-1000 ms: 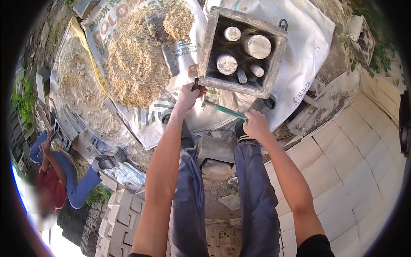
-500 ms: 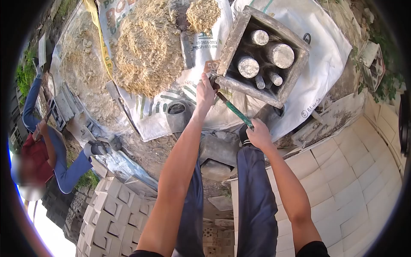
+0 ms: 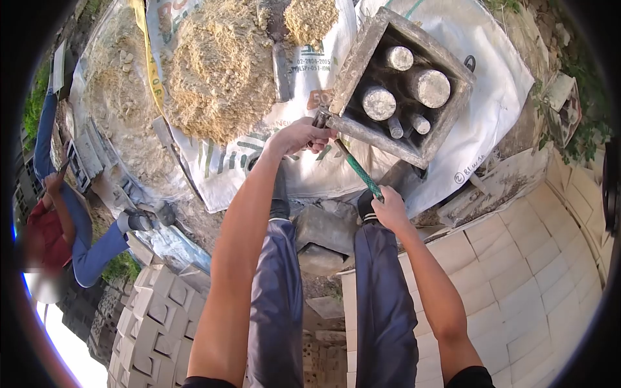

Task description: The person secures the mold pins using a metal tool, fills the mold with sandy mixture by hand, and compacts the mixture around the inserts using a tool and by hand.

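My left hand is closed at the near-left corner of a grey box-shaped mould, its fingers curled beside a small dark metal fitting. Whether they grip that fitting is hard to make out. In my right hand is a tool handle wrapped in green. It slants up and left, and its bare brownish end comes close to my left fingertips. Inside the open mould stand several round pillars, such as a thick pale one, and thinner rods.
Under the mould lie white printed sacks. Heaps of yellowish crumbly material lie to the left. Pale blocks are stacked at lower left and lower right. At far left sits a person in a red shirt, holding something dark.
My left hand has turned sideways, its wrist swinging left, with the fingers now curled near the mould's corner. My left leg shows farther left. The right hand keeps its hold on the green handle.
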`<move>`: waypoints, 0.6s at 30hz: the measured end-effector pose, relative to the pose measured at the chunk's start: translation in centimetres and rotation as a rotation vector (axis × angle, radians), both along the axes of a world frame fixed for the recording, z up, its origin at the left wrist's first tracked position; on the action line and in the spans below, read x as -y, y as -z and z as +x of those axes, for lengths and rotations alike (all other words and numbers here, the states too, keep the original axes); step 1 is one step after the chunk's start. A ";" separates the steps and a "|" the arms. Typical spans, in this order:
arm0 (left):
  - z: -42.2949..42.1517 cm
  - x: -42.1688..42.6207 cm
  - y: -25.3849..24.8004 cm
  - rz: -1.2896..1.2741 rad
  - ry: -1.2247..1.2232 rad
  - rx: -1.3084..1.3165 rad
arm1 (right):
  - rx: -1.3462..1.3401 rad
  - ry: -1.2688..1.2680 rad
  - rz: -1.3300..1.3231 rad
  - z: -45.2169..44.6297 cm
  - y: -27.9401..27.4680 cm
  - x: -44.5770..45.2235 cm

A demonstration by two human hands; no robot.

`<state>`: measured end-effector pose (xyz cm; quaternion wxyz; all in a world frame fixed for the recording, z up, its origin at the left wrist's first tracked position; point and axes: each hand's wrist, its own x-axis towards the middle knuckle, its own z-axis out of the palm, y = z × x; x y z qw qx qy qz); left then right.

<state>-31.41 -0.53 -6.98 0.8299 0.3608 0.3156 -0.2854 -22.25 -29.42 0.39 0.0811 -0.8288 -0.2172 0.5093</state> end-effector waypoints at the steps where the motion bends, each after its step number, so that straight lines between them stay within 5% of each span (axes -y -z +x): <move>1: -0.3 0.6 0.3 0.005 -0.104 -0.023 | 0.001 -0.007 -0.009 0.2 0.0 -0.1; 4: -0.4 3.9 1.5 0.289 -0.176 -0.099 | 0.015 -0.019 -0.015 0.3 0.1 -0.2; 6: 0.4 7.5 1.4 1.300 -0.321 -0.139 | 0.026 -0.026 -0.014 0.2 -0.1 -0.4; 7: 1.7 7.4 -1.2 1.335 -0.172 -0.286 | 0.018 -0.024 -0.053 0.1 -0.5 -0.7; 10: 2.5 8.8 -1.5 1.580 -0.244 -0.292 | 0.020 -0.021 -0.084 -0.4 -0.6 -0.6; 12: 2.3 8.0 -1.3 1.552 -0.231 -0.311 | 0.032 -0.018 -0.080 -0.3 -0.7 -0.1; 14: 0.4 4.5 -1.3 0.552 -0.322 -0.241 | -0.027 -0.018 -0.103 -0.1 -1.0 -0.2; 15: -1.6 2.4 -0.4 0.349 -0.243 -0.018 | -0.027 -0.017 -0.101 0.0 -0.9 0.0; 16: -2.6 1.6 0.5 -0.102 -0.505 -0.039 | -0.029 -0.009 -0.081 0.1 -0.7 0.3; 18: -3.2 0.6 0.3 -0.035 -0.388 0.010 | -0.029 0.000 -0.065 0.1 -0.7 0.7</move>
